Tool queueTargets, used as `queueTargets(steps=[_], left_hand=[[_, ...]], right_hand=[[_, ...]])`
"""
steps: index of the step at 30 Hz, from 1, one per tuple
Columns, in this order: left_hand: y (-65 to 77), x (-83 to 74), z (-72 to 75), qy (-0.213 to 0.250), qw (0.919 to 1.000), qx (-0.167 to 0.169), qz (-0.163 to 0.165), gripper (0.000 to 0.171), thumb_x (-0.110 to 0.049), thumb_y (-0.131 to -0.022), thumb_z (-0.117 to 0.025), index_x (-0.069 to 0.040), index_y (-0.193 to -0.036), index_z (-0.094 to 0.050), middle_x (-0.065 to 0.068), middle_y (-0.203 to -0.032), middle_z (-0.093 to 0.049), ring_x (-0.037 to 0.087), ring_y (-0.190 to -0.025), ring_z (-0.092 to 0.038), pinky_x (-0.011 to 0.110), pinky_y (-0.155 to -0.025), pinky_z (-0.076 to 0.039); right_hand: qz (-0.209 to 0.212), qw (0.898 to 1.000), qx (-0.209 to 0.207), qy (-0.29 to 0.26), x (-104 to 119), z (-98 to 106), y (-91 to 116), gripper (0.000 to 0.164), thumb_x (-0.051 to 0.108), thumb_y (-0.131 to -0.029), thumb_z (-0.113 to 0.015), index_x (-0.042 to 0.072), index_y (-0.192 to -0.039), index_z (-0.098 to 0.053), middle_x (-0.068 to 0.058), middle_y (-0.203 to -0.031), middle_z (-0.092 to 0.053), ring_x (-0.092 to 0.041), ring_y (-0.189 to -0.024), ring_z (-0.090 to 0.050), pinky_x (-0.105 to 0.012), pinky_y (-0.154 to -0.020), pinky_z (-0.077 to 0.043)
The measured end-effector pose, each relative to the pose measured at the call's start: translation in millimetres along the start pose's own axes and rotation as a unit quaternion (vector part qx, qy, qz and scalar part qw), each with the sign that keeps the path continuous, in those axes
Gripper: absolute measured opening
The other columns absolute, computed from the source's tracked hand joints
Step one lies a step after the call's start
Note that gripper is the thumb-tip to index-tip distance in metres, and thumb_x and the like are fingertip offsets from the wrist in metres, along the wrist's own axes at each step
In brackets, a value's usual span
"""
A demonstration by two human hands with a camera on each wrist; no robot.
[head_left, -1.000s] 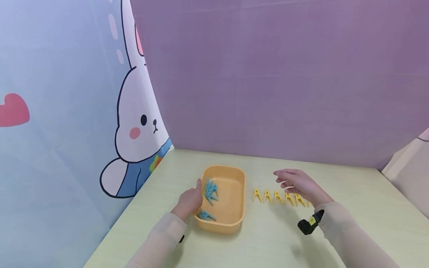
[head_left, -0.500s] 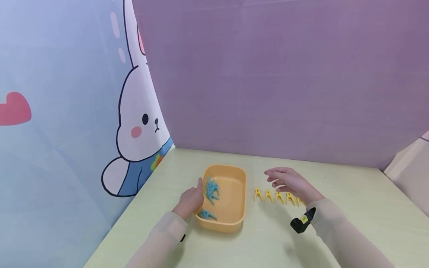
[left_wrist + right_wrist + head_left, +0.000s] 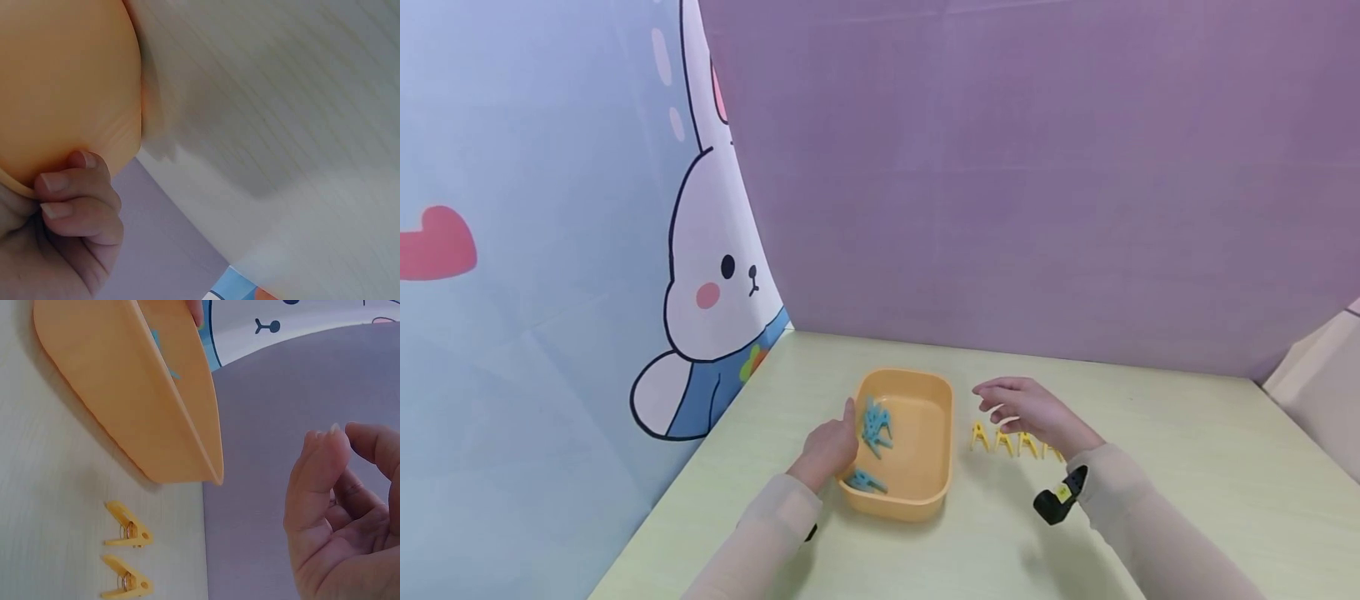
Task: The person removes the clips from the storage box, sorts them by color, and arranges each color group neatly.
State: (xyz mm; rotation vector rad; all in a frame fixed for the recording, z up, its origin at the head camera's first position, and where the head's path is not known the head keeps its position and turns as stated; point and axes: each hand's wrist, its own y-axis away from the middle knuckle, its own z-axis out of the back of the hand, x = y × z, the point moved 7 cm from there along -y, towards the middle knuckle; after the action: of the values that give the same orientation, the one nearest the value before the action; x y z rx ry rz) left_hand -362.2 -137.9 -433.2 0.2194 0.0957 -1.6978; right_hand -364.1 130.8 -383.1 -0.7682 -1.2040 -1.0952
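An orange plastic bin [image 3: 917,442] stands on the table with several blue clothespins [image 3: 874,427] lying along its left side. My left hand [image 3: 831,450] grips the bin's left rim, thumb over the edge; in the left wrist view its fingers [image 3: 87,215] curl against the outer wall. My right hand [image 3: 1033,410] is raised to the right of the bin, fingers bent loosely, and holds nothing. In the right wrist view a small gap separates thumb and forefinger. Beneath it runs a row of yellow clothespins [image 3: 1003,442], partly hidden by that hand; two yellow clothespins [image 3: 128,525] show in the right wrist view.
The pale table [image 3: 1187,467] meets a purple backdrop [image 3: 1000,183] at its rear. On the left stands a blue printed sheet [image 3: 550,375] with a cartoon rabbit. Black wrist cameras sit on both sleeves, the right one [image 3: 1060,496] in plain sight.
My right hand has moved left along the yellow clothespin row, toward the bin. The left hand and the bin have stayed in place; the head view has shifted slightly.
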Motion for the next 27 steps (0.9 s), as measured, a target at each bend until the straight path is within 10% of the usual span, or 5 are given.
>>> queueTargets(steps=[27], left_hand=[[1.4,-0.8,2.0,0.006,0.9999,-0.008,0.007,0.062,-0.007,-0.091,-0.046,-0.001,-0.145,-0.017,0.005,-0.06,-0.048,0.017,-0.052,-0.046,0.031,-0.051,-0.04]], right_hand=[[0.012,0.997,0.066,-0.027,3,-51,-15,0.036,0.021,-0.091,-0.057,-0.004,-0.116,-0.056,-0.008,-0.088,-0.058,-0.014,-0.068,-0.055,-0.026,-0.057,-0.046]])
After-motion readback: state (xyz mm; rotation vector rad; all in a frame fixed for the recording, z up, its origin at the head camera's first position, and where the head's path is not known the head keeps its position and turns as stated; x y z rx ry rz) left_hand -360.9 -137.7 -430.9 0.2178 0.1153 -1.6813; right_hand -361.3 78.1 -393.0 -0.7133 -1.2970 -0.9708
